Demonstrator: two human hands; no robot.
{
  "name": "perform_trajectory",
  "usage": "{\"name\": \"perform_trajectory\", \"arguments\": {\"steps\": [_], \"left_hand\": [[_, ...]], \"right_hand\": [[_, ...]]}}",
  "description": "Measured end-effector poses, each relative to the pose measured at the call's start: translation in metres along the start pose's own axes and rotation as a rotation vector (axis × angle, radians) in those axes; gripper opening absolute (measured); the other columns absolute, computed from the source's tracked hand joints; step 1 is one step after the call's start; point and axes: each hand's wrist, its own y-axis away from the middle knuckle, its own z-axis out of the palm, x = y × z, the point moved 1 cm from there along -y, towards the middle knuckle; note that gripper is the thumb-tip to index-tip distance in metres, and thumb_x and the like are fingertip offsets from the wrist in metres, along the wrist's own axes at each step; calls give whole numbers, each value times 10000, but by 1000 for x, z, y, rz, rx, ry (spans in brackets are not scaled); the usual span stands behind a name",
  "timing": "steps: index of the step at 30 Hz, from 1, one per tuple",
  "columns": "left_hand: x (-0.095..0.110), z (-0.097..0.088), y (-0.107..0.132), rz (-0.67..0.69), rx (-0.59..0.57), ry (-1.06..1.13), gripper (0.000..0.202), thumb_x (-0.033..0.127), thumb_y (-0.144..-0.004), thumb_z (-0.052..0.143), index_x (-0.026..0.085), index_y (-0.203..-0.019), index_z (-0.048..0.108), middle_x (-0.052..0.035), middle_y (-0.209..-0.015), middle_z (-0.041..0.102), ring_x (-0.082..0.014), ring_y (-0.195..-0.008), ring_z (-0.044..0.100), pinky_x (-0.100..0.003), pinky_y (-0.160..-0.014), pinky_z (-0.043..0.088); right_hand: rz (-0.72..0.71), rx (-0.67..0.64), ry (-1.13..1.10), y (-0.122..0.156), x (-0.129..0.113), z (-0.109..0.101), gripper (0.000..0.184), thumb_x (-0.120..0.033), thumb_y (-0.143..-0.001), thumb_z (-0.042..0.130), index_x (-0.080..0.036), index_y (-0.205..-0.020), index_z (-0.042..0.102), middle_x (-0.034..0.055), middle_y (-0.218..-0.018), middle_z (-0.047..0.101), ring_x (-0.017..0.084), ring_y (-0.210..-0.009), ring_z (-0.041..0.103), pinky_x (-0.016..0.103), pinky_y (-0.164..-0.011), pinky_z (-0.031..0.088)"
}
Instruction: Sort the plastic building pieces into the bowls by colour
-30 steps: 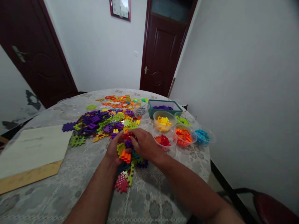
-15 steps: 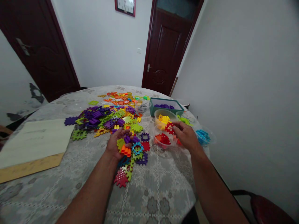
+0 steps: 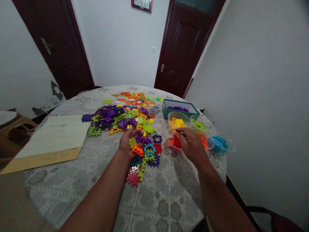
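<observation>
My left hand is cupped palm up around a handful of plastic building pieces: purple and orange tube-shaped ones and a lime flat one, with a blue ring-like piece by the fingertips. Below it on the cloth lie loose notched pieces, among them a red one and a purple square frame. My right hand hovers over a clear bowl of red pieces. Its thumb and index finger are apart, and no piece shows between them.
A mixed heap of pieces spreads across the table's middle. At the right stand bowls of yellow, orange, green and blue pieces, plus a teal box with purple pieces. A paper sheet lies left.
The red square piece has left my right hand's fingers, which have come lower over the red bowl. My left hand still holds its handful. The view has shifted to the left.
</observation>
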Motion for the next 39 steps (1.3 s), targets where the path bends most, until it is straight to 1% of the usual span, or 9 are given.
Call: {"name": "perform_trajectory", "arguments": {"steps": [4,7,11,15,18,22,28,32,39], "left_hand": [[0,1,1,2,2,30,378,372,-1052,490,104,-868,684,-125,-722,700,-216,-580,704,-208,-336,415],[0,3,2,22,29,41,412,388,-1061,475,94,-869,691,-128,-704,699,-207,-564,698,-220,-363,449],[-1,2,2,19,61,62,408,395,-1056,496,89,-874,697,-127,-712,707,-199,-569,700,-281,-480,565],[0,1,1,27,58,73,397,401,-1054,489,101,-879,681,-120,-713,695,-197,-557,689,-234,-397,480],[1,1,1,29,59,78,397,398,-1061,461,110,-885,670,-113,-713,684,-188,-538,668,-208,-342,414],[2,2,2,4,48,110,368,382,-1052,471,112,-897,668,-117,-721,681,-189,-557,673,-177,-308,353],[3,2,3,-8,25,82,332,366,-1053,487,125,-904,661,-109,-750,687,-189,-577,682,-165,-311,343],[3,6,5,3,55,52,318,338,-1056,477,128,-891,649,-96,-736,680,-184,-570,684,-164,-305,345],[3,8,4,22,99,31,294,334,-1048,489,130,-920,658,-93,-725,688,-194,-561,686,-176,-288,353]], "right_hand": [[-138,-237,-157,19,-45,23,212,-252,-1014,607,-220,-1188,724,79,-1081,752,207,-889,701,360,-852,574],[-251,-340,-200,32,-68,51,320,-239,-994,673,-234,-1315,669,97,-1208,717,240,-1061,693,403,-943,578],[-270,-351,-85,41,-77,91,409,-215,-997,660,-230,-1404,614,138,-1289,672,290,-1183,662,457,-980,587],[-272,-287,-93,43,-76,104,361,-165,-1012,569,-204,-1365,632,140,-1218,685,273,-1117,679,428,-955,594],[-258,-226,-168,40,-75,92,355,-136,-978,561,-194,-1314,655,129,-1192,714,267,-1110,678,413,-973,573],[-127,-232,-235,33,-72,67,299,-151,-954,586,-211,-1224,701,83,-1122,752,226,-963,691,360,-902,558],[-21,-412,-281,15,-55,39,233,-198,-957,600,-223,-1125,759,17,-919,765,172,-779,675,283,-708,509],[19,-471,-274,-9,-30,16,249,-188,-938,567,-215,-1074,774,20,-938,787,176,-810,704,287,-719,528],[172,-134,65,-29,42,-45,323,-272,-936,550,-203,-1151,781,60,-1024,792,204,-871,710,322,-795,523]]}}
